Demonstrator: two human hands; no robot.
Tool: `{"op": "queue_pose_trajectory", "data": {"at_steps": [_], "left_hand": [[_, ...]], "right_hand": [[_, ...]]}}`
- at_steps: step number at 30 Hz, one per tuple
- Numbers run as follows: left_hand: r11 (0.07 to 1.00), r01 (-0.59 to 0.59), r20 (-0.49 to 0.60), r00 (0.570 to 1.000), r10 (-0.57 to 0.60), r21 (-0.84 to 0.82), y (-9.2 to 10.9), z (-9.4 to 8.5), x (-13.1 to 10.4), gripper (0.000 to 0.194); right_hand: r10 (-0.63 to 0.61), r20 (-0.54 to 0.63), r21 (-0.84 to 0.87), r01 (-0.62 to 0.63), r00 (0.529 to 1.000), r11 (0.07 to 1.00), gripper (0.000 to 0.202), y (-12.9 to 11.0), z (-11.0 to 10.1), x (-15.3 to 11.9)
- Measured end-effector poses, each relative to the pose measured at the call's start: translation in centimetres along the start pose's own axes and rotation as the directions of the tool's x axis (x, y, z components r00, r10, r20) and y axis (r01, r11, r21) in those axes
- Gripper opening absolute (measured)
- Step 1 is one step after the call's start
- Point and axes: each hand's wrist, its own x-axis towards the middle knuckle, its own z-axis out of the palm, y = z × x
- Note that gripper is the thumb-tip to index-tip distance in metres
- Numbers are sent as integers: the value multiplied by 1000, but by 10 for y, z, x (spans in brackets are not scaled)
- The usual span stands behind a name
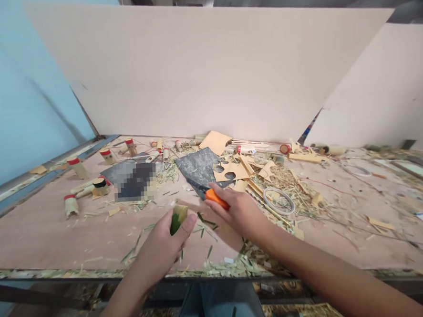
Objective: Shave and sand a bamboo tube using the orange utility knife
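Note:
My left hand (171, 237) is closed around a short green piece of bamboo (178, 219), its pale end facing up, low over the front middle of the table. Just to the right, my right hand (238, 209) grips an orange-handled tool (217, 199). The dark tip of the tool points left and away from me, over the near corner of a dark grey sheet (199, 166). The two hands are apart. Thin green shavings (208, 221) lie between and below them.
Bamboo pieces with red ends (75, 168) stand at the left. Right of the grey sheet lie cardboard with round holes (230, 170), a tape ring (279, 201) and heaped shavings. A pale board (209, 72) rises behind the table (37, 236).

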Motion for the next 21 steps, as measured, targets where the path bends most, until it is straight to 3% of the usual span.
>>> {"op": "queue_pose_trajectory", "data": {"at_steps": [7, 13, 18, 21], "left_hand": [[985, 65, 99, 994, -49, -160, 1, -1, -1, 55], [999, 5, 71, 997, -2, -43, -2, -4, -1, 48], [991, -27, -63, 997, 35, 131, 0, -5, -2, 43], [981, -39, -148, 987, 68, 190, 1, -4, -2, 48]], "right_hand": [[-252, 55, 142, 242, 966, 960, 57, -6, -6, -7], [-383, 180, 62, 378, 906, 924, 58, -8, -8, -11], [-381, 132, -61, 391, 915, 918, 58, -16, 1, -17], [-300, 99, -78, 308, 949, 948, 58, -19, 3, -18]]}}
